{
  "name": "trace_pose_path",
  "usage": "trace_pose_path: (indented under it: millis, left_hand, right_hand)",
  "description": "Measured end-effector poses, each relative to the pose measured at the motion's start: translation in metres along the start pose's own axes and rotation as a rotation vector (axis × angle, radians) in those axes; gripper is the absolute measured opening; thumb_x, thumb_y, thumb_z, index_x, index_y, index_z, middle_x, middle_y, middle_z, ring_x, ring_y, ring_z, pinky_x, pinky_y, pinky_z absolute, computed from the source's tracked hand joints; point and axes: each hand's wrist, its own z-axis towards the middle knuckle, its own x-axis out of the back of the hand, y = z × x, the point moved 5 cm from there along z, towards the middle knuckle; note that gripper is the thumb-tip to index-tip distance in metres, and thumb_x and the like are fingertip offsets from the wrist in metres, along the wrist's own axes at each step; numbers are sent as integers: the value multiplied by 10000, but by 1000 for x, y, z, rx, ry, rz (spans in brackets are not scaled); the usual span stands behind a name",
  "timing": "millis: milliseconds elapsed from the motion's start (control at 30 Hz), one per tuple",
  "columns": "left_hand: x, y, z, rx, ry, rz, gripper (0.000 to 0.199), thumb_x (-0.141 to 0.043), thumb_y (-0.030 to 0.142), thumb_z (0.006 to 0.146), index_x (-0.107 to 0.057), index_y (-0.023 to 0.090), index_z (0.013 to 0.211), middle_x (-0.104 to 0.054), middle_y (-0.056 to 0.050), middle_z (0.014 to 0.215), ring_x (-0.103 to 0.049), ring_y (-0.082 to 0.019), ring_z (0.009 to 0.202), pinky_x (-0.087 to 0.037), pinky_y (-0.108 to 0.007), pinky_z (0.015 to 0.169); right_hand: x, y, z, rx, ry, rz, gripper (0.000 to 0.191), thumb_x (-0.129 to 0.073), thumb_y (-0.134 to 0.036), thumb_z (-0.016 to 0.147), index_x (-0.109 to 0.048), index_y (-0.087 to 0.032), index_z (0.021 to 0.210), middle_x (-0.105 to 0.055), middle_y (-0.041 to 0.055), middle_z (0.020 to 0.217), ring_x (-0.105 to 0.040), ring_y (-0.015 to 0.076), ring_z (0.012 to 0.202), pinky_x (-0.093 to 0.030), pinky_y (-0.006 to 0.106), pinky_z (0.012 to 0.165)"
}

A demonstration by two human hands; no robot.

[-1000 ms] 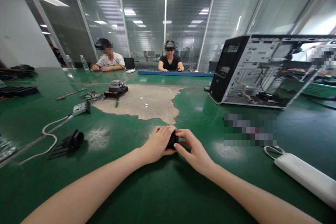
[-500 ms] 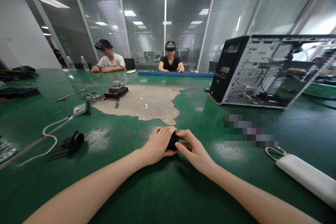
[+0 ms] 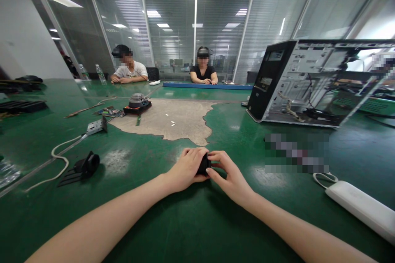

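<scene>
A small black boxy part is held between my hands over the green table. My left hand wraps round its left side and top, hiding most of it. On the other side, the fingertips and thumb of my right hand pinch its right edge. What kind of part it is, I cannot make out. Just beyond my fingers lies the torn edge of a bare beige patch on the table top.
An open computer case stands at the right, with a white power strip nearer me. To the left lie a black plastic duct part, a metal bracket and a heatsink with fan. Two people sit across the table.
My hands keep nearly the same hold on the black part. The whole view has shifted very slightly. The person opposite has brought their hands closer together.
</scene>
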Motion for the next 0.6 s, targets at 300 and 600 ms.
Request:
trace_pose_path:
  millis: [300,600]
  left_hand:
    - [0,0,0,6,4,4,600,-637,250,712,-275,190,1187,-486,-97,1165,-445,-250,1079,-305,-397,891]
    - [-2,-1,0,-6,-1,18,605,-644,268,716,-273,193,1189,-473,-89,1186,-441,-244,1080,-304,-388,892]
  right_hand:
    - [-5,8,1,-115,-64,69,259,-486,-180,816,-429,-219,1066,-521,54,1030,-570,166,927,-503,354,824]
    - [0,-1,0,63,4,-66,124,-505,-167,797,-508,-214,912,-484,55,1041,-502,189,1018,-470,358,861]
